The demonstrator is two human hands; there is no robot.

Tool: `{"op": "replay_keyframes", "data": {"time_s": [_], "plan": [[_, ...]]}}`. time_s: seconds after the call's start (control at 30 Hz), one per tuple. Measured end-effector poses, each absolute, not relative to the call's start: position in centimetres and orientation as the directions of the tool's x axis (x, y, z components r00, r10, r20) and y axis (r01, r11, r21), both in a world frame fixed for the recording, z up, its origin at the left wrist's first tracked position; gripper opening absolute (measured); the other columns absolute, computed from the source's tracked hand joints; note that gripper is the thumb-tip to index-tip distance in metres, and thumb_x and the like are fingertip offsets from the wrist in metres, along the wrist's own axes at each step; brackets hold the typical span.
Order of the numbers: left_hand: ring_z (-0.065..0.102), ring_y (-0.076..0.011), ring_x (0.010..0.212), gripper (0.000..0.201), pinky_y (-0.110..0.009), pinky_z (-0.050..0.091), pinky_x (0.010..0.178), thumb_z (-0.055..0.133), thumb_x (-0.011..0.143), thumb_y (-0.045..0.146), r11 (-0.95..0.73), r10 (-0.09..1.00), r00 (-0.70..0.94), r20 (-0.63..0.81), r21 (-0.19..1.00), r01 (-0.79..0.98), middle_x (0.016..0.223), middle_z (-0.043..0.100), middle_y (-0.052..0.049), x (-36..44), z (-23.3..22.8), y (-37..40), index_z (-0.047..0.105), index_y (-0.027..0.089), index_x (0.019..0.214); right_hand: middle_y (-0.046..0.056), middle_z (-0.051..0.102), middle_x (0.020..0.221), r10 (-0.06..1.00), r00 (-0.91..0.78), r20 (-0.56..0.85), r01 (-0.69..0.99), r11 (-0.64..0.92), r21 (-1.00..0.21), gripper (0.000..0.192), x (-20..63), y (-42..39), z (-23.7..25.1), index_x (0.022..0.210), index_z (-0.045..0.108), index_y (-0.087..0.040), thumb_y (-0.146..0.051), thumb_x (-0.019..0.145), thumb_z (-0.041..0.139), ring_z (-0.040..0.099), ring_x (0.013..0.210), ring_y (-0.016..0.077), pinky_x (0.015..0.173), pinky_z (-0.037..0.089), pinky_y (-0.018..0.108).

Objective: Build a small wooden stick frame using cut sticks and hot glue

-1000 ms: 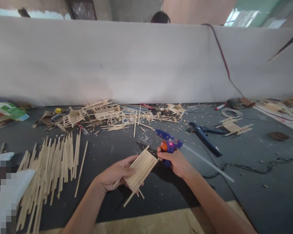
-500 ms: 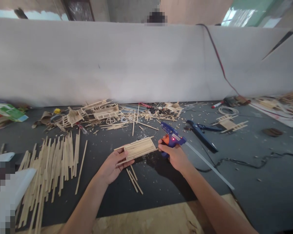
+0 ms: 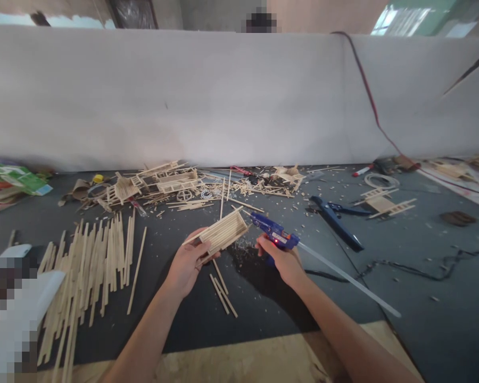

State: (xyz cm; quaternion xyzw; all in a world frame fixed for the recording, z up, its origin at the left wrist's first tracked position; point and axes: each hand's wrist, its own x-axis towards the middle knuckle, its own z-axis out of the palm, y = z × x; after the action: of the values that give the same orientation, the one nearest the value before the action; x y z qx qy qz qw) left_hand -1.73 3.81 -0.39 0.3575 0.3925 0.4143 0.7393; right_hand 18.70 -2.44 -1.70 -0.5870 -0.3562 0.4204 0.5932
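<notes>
My left hand (image 3: 190, 261) is closed around the near end of a small wooden stick tray (image 3: 225, 232), a shallow box built of thin sticks and held tilted above the table. In my right hand (image 3: 282, 259) is a blue glue gun (image 3: 273, 230), gripped by its handle with a red light glowing on its side. The gun's nozzle points at the far right corner of the stick tray; whether it touches I cannot tell. A long clear glue stick (image 3: 349, 279) juts from the gun's back. Several loose sticks (image 3: 223, 295) lie below the tray.
Many wooden sticks (image 3: 90, 266) are spread at the left. Stick models and offcuts (image 3: 175, 183) clutter the back by a white panel (image 3: 163, 101). To the right lie a dark blue curved tool (image 3: 337, 223), a stick model (image 3: 383, 204) and a black cable (image 3: 415, 268).
The stick tray has turned, its far end rising and its inner side showing more. My right hand has brought the glue gun's nozzle left and down toward the tray's corner.
</notes>
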Motion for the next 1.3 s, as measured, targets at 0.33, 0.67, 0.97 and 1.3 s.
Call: {"op": "replay_keyframes", "data": {"time_s": [0.33,0.67,0.97,1.3], "plan": [[0.063,-0.0158,0.075,0.038,-0.03,0.053,0.072,0.068,0.066,0.022,0.386,0.894,0.359,-0.268,0.868,-0.313,0.095,0.065,-0.004,-1.6,-0.6,3.6,0.056,0.019,0.102,0.0,0.062,0.052,0.901,0.411,-0.137,0.077,-0.184,-0.98,0.024,18.6,-2.7,-1.8,0.066,0.057,-0.02,-0.043,0.066,0.062,0.057,0.057,0.0182,0.058,0.037,0.029],[0.063,-0.0168,0.079,0.038,-0.031,0.053,0.073,0.07,0.065,0.022,0.387,0.894,0.358,-0.269,0.867,-0.315,0.095,0.065,-0.003,-1.6,-0.5,3.5,0.057,0.02,0.1,0.0,0.063,0.05,0.875,0.454,-0.17,0.071,-0.225,-0.972,0.028,18.5,-2.5,-2.4,0.071,0.061,-0.019,-0.045,0.064,0.062,0.06,0.055,0.0196,0.058,0.04,0.031],[0.063,-0.0167,0.081,0.037,-0.032,0.053,0.076,0.068,0.066,0.022,0.395,0.887,0.377,-0.268,0.863,-0.316,0.095,0.065,-0.003,-1.6,-0.4,3.4,0.056,0.02,0.101,-0.001,0.06,0.046,0.845,0.486,-0.221,0.037,-0.273,-0.961,0.031,18.7,-2.3,-3.3,0.073,0.063,-0.019,-0.048,0.061,0.064,0.06,0.049,0.0191,0.051,0.039,0.029],[0.063,-0.0171,0.082,0.036,-0.032,0.052,0.077,0.068,0.067,0.022,0.383,0.888,0.382,-0.256,0.871,-0.308,0.096,0.065,-0.003,-1.7,-0.4,3.4,0.056,0.02,0.102,0.001,0.065,0.05,0.864,0.452,-0.222,0.15,-0.319,-0.936,0.032,18.6,-2.8,-2.7,0.074,0.063,-0.02,-0.051,0.066,0.059,0.06,0.054,0.0194,0.052,0.037,0.029]]}}
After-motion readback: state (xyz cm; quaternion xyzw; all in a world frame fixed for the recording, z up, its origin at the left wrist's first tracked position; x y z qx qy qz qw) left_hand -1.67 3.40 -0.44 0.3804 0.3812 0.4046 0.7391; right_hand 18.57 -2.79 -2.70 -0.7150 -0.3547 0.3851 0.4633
